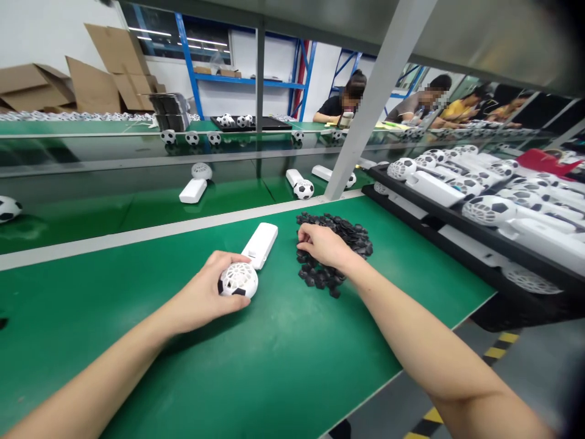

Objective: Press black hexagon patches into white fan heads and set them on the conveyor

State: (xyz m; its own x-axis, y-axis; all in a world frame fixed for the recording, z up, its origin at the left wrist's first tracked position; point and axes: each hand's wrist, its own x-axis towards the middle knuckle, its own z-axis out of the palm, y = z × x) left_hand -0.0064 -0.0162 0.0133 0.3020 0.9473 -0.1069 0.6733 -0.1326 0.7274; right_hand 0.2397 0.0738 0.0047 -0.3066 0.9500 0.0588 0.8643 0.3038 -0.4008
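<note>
My left hand (pixel 208 292) is wrapped round the ball-shaped head of a white handheld fan (pixel 261 244). The head has an open grille on top and black football patches on its side, and the fan's handle lies on the green table pointing away from me. Over a pile of small black patches (pixel 351 235), my right hand (pixel 322 242) has thumb and fingers pinched together at the pile's left side. Whatever sits between those fingertips is hidden from view.
At the right, black trays (pixel 411 198) stacked on the table hold many similar fans. A grey post (pixel 361 116) rises at the table's far edge. Beyond it, a green conveyor (pixel 114 195) carries several fans (pixel 194 190). Co-workers (pixel 340 103) sit across the line.
</note>
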